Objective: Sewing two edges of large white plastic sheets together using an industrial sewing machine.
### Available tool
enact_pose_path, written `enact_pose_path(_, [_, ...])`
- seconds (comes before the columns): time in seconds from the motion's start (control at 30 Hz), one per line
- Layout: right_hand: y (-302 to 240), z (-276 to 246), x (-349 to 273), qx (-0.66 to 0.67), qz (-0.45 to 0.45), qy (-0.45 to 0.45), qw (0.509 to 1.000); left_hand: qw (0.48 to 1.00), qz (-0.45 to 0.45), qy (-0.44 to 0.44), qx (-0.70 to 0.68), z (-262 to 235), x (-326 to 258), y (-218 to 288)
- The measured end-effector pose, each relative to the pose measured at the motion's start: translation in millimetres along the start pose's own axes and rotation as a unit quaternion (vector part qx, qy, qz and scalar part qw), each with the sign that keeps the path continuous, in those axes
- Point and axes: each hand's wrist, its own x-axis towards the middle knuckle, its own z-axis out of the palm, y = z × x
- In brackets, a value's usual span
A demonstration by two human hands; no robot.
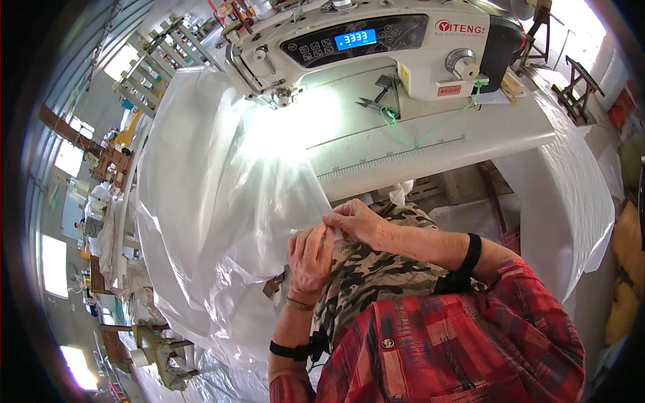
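Observation:
A large white, translucent plastic sheet [195, 181] runs from under the sewing machine's needle head [281, 97] down over the table's front edge toward my lap. Close together at the sheet's near right edge, my two hands pinch it. My left hand [311, 262] has its fingers bent and closed on the edge. Just above and to its right, my right hand [359, 221] grips the same edge between thumb and fingers. The fingertips nearly touch, and the bit of sheet between them is mostly hidden.
The white sewing machine [430, 54] spans the table [376, 154], its lamp glaring on the sheet. Thread snips [376, 106] lie under its arm, tied with green string [430, 134]. More white sheeting [557, 195] hangs at the right. Workbenches and machines line the left.

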Motion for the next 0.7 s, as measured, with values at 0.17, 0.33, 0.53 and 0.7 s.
enact_pose_path(0.17, [-45.3, -12.0, 16.3, -0.545, -0.172, 0.01, 0.82, 0.999, -0.035, 0.009, -0.024, 4.7, -4.3, -3.5])
enact_pose_path(0.33, [-62.6, -39.0, 79.9, -0.716, -0.302, 0.08, 0.624, 0.996, -0.05, -0.017, -0.068, 10.2, -2.2, -11.3])
enact_pose_path(0.53, [-62.5, -57.6, 123.1, -0.71, -0.263, 0.037, 0.653, 0.992, -0.055, -0.038, -0.103, 1.7, 1.9, -31.5])
enact_pose_path(0.7, [-64.1, -57.9, 128.4, -0.705, -0.267, 0.022, 0.657, 0.993, -0.064, -0.034, -0.095, 2.0, 18.1, -52.9])
